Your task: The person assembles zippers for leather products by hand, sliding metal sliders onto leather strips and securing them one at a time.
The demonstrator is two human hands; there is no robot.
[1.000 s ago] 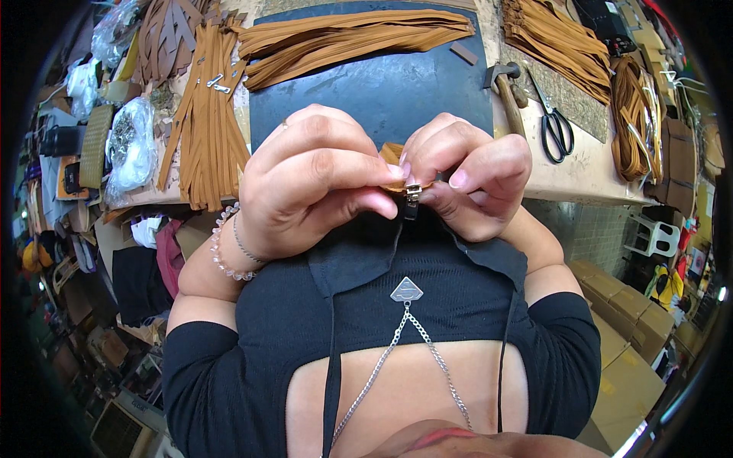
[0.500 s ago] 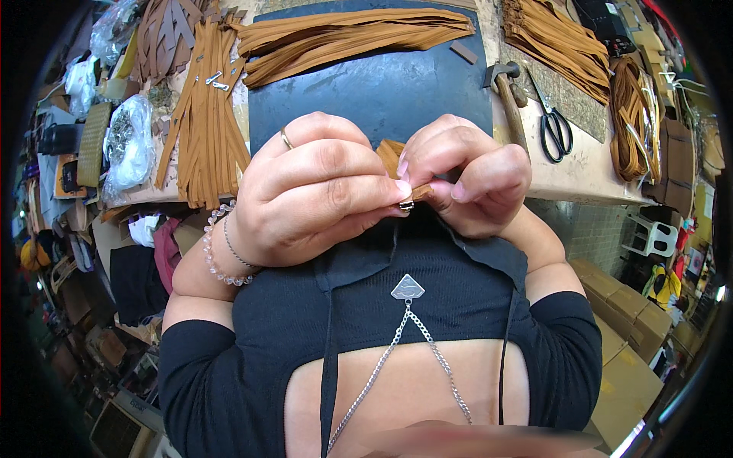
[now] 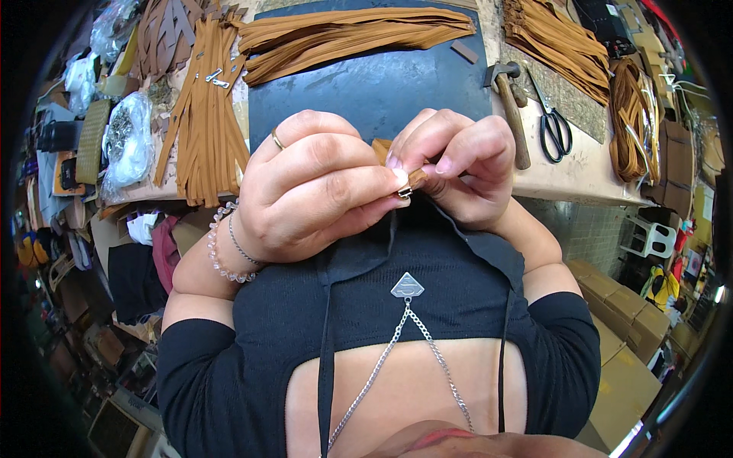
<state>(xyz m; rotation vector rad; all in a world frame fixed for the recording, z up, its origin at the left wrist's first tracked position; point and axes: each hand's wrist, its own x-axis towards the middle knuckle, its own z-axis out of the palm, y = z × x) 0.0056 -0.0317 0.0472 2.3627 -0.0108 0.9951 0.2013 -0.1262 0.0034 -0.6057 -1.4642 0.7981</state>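
Note:
My left hand [image 3: 317,187] pinches a small shiny metal zipper slider [image 3: 405,191] between thumb and forefinger, close in front of my chest. Its thumb tip covers part of the slider. Right beside it, my right hand [image 3: 467,168] grips the end of a brown zipper tape [image 3: 417,179] with curled fingers. The tape end meets the slider; how far it is inside I cannot tell. More of the same tape shows between the hands and behind them. Beyond lies a bundle of brown zipper tapes [image 3: 351,34] across a dark mat [image 3: 366,95].
Left of the mat hang more zipper strips [image 3: 206,145], with a few loose sliders [image 3: 217,79] on top. A plastic bag of metal parts [image 3: 130,141] lies farther left. At the right are a hammer [image 3: 513,118], black-handled scissors [image 3: 556,133] and another zipper bundle [image 3: 561,46].
Both hands have risen slightly toward the table, the right one also shifting left. The slider has tilted, and more of its metal shows.

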